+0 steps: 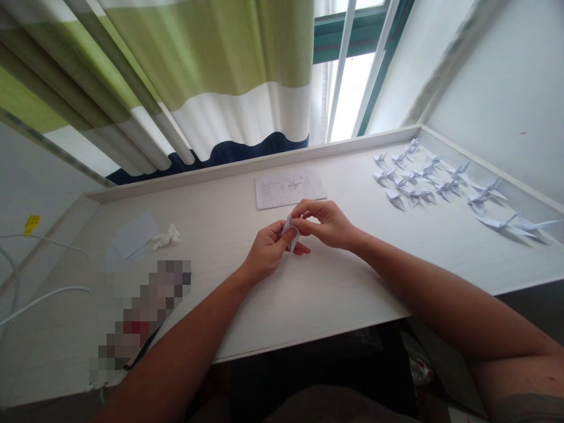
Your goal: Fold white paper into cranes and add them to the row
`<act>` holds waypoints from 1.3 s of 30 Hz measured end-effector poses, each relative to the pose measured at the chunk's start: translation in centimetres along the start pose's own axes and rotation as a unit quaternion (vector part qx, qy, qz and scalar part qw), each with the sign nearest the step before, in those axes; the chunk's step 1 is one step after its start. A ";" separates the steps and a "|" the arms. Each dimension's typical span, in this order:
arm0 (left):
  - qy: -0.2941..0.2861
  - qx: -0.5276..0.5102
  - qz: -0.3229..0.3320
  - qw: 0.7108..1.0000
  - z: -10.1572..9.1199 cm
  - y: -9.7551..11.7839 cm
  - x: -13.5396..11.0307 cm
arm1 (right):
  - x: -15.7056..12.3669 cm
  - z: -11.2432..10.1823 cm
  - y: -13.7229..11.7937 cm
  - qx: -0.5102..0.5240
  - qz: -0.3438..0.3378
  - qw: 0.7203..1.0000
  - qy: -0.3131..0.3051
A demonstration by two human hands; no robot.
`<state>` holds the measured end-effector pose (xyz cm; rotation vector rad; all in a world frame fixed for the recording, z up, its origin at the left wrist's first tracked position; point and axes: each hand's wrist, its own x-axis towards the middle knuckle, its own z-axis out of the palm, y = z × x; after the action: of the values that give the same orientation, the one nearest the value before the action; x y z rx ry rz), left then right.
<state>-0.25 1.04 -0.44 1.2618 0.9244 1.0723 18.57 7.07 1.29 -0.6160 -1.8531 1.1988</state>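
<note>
My left hand (269, 249) and my right hand (328, 223) meet above the middle of the white table (335, 288). Both pinch a small folded piece of white paper (289, 230) between thumb and fingers. The paper stands nearly upright between the two hands, partly hidden by my fingers. Behind the hands a printed sheet (288, 188) lies flat on the table.
Several folded white paper cranes (423, 179) are lined up at the far right of the table, two larger ones (515, 224) nearer the right edge. At the left lie a sheet of paper (132, 236), a crumpled scrap (167, 238) and white cables (39, 296). A striped curtain (185, 76) hangs behind.
</note>
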 end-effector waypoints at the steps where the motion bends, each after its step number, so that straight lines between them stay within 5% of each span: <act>1: -0.001 0.004 0.004 1.000 0.0 -0.1 0.0 | 0.0 0.0 0.0 0.000 -0.007 1.000 -0.002; 6: 0.077 0.120 0.091 0.986 0.1 -0.4 -0.2 | 0.0 0.2 0.1 -0.017 -0.025 0.999 0.029; 12: 0.157 0.357 0.260 0.883 -0.9 -0.7 -0.3 | 0.0 0.6 0.1 -0.019 0.005 0.998 0.068; 20: 0.174 0.485 0.295 0.805 -1.1 -1.1 -0.3 | 0.1 0.8 1.0 0.057 0.034 0.997 0.041; 23: 0.162 0.459 0.274 0.829 -0.6 -0.9 -0.5 | 0.2 0.7 1.0 0.059 0.032 0.997 0.045; 30: 0.080 0.159 0.114 0.977 0.2 -0.2 -0.4 | 0.1 0.5 0.2 -0.019 -0.005 0.998 0.060; 39: 0.063 -0.001 0.041 0.997 0.2 -0.5 0.3 | 0.2 0.4 0.4 -0.035 0.012 0.998 0.046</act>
<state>0.06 1.30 -0.91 1.2500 0.9720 1.2285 18.14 7.21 0.96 -0.7218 -1.8202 1.1064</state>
